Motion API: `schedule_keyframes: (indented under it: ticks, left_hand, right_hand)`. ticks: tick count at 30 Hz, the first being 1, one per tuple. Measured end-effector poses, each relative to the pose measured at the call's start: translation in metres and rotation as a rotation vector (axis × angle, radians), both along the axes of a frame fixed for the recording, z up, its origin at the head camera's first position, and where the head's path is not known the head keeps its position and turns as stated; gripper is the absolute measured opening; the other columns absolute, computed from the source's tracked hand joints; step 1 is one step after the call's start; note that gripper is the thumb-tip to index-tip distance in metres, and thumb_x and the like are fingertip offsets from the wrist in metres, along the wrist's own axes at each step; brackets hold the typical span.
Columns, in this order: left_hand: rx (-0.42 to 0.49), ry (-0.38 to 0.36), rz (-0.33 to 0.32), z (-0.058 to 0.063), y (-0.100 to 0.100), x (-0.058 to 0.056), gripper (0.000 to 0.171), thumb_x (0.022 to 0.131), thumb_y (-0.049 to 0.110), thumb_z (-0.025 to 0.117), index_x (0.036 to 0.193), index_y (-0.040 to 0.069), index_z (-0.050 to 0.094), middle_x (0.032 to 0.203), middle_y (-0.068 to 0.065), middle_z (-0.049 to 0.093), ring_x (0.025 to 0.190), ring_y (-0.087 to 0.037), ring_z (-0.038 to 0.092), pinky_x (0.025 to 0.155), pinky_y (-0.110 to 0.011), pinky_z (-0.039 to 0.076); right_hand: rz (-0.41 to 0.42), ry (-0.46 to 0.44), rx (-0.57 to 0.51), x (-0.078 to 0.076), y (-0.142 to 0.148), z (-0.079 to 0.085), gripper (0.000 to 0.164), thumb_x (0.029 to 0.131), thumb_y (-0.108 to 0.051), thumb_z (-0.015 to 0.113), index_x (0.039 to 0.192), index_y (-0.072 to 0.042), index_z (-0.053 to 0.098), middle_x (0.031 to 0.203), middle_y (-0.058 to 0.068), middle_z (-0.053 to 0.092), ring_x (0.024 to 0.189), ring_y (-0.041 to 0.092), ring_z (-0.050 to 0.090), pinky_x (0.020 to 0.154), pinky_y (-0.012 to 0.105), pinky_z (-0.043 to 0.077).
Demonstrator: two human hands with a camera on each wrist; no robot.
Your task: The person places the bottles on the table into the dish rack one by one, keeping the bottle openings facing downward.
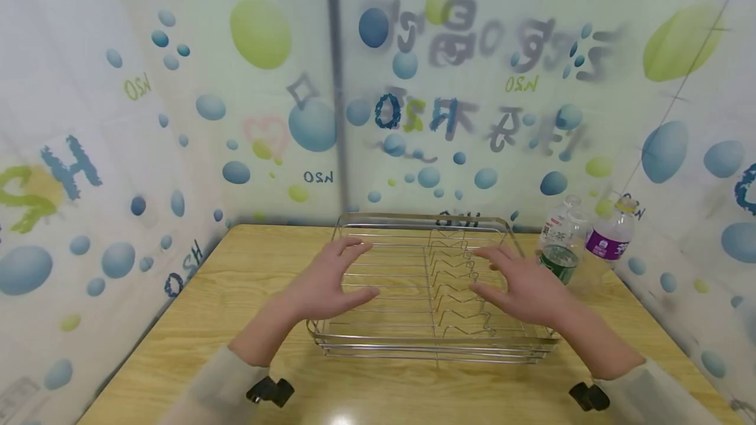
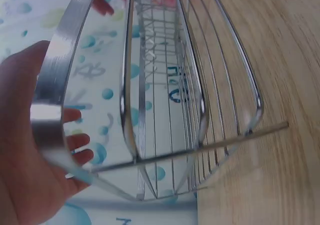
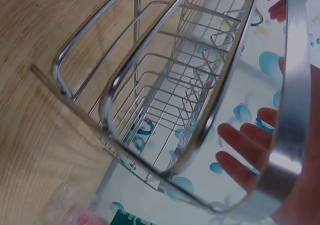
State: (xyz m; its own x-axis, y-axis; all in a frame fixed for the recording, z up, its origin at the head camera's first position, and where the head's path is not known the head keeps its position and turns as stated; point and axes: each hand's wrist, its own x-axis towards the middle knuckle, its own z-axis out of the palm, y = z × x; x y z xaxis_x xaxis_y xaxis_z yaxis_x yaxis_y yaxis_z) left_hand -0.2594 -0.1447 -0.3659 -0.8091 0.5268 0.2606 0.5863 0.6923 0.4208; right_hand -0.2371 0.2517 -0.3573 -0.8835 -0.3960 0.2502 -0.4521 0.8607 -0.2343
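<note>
A silver wire dish rack (image 1: 437, 341) stands on the wooden table, with a row of zigzag wire dividers (image 1: 461, 281) right of its middle. My left hand (image 1: 327, 287) hovers above the rack's left part, fingers spread and thumb apart, holding nothing. Above the dividers and the right part is my right hand (image 1: 531, 288), its fingers loosely extended and nothing in them. From the left wrist, the rack's flat metal rim (image 2: 52, 85) passes in front of the left hand. The right wrist view likewise shows the rim (image 3: 295, 85) crossing before the right hand's fingers (image 3: 245, 147).
At the back right of the table (image 1: 236, 267) stand clear plastic bottles: one with a purple label (image 1: 608, 244), one with a green label (image 1: 559, 262), another with a whitish label (image 1: 554, 231). A patterned curtain (image 1: 272, 110) encloses the table's back and sides.
</note>
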Motion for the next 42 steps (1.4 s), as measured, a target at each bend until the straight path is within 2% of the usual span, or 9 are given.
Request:
schedule_keyframes:
  ticks: [1,3,7,10,16,21,32,39,42]
  left_hand:
    - [0.039,-0.003,-0.002,0.000,-0.004,0.000,0.078,0.102,0.049,0.074,0.166,0.012,0.047,0.170,-0.018,0.041,0.157,-0.044,0.041,0.124,-0.069,0.041]
    - [0.105,0.008,-0.008,-0.002,-0.013,-0.001,0.070,0.103,0.043,0.075,0.161,0.011,0.053,0.166,-0.018,0.044,0.154,-0.044,0.043,0.122,-0.068,0.044]
    - [0.195,0.030,-0.001,-0.010,-0.031,-0.002,0.057,0.104,0.034,0.076,0.154,0.012,0.061,0.158,-0.017,0.049,0.147,-0.042,0.046,0.116,-0.069,0.047]
    - [0.230,0.025,0.017,-0.019,-0.043,-0.004,0.053,0.104,0.031,0.076,0.151,0.013,0.062,0.154,-0.015,0.049,0.142,-0.040,0.047,0.114,-0.068,0.047]
    - [0.259,-0.057,0.064,-0.036,-0.058,-0.005,0.050,0.105,0.033,0.075,0.150,0.016,0.064,0.152,-0.015,0.046,0.140,-0.038,0.047,0.112,-0.065,0.049]
    - [0.266,-0.132,0.053,-0.049,-0.061,-0.006,0.047,0.107,0.031,0.071,0.150,0.015,0.063,0.154,-0.017,0.043,0.142,-0.040,0.048,0.110,-0.061,0.053]
    - [0.363,-0.262,0.005,-0.054,-0.062,-0.006,0.038,0.110,0.022,0.065,0.146,0.012,0.062,0.148,-0.020,0.049,0.119,-0.027,0.059,0.095,-0.036,0.057]
    - [0.423,-0.285,-0.012,-0.059,-0.060,-0.007,0.037,0.110,0.019,0.063,0.145,0.008,0.059,0.146,-0.027,0.046,0.113,-0.026,0.057,0.090,-0.032,0.055]
    - [0.442,-0.297,-0.027,-0.060,-0.059,-0.006,0.037,0.110,0.018,0.061,0.145,0.006,0.057,0.145,-0.028,0.045,0.112,-0.027,0.056,0.088,-0.033,0.054]
  right_hand:
    - [-0.010,0.010,-0.023,0.000,0.002,0.001,0.064,0.106,-0.055,0.069,0.157,-0.017,0.056,0.151,0.016,0.063,0.113,0.034,0.077,0.074,0.051,0.064]
    - [-0.026,0.037,-0.066,0.001,0.005,0.002,0.055,0.108,-0.048,0.069,0.152,-0.016,0.061,0.145,0.014,0.068,0.112,0.031,0.077,0.071,0.047,0.064]
    - [-0.037,0.095,-0.136,0.003,0.015,0.005,0.044,0.108,-0.036,0.071,0.144,-0.011,0.066,0.139,0.014,0.073,0.103,0.027,0.078,0.080,0.052,0.065]
    - [-0.045,0.138,-0.179,0.005,0.022,0.006,0.038,0.107,-0.028,0.072,0.140,-0.009,0.069,0.134,0.015,0.075,0.096,0.024,0.078,0.079,0.050,0.065]
    - [-0.052,0.210,-0.217,0.007,0.032,0.006,0.032,0.105,-0.021,0.074,0.135,-0.010,0.072,0.126,0.012,0.078,0.086,0.016,0.075,0.071,0.033,0.062]
    - [-0.044,0.246,-0.236,0.006,0.039,0.004,0.029,0.103,-0.016,0.075,0.131,-0.008,0.074,0.118,0.012,0.079,0.078,0.006,0.068,0.068,0.030,0.061]
    - [-0.114,0.326,-0.364,0.009,0.057,0.003,0.021,0.103,-0.014,0.074,0.123,-0.010,0.076,0.106,0.009,0.079,0.077,-0.010,0.061,0.065,0.015,0.052]
    - [-0.241,0.295,-0.512,0.011,0.081,0.006,0.024,0.109,-0.023,0.068,0.128,-0.010,0.074,0.096,-0.033,0.066,0.082,-0.019,0.058,0.069,0.006,0.047]
    - [-0.278,0.313,-0.551,0.011,0.095,0.006,0.026,0.110,-0.023,0.065,0.129,-0.008,0.073,0.094,-0.042,0.062,0.080,-0.021,0.059,0.067,0.007,0.046]
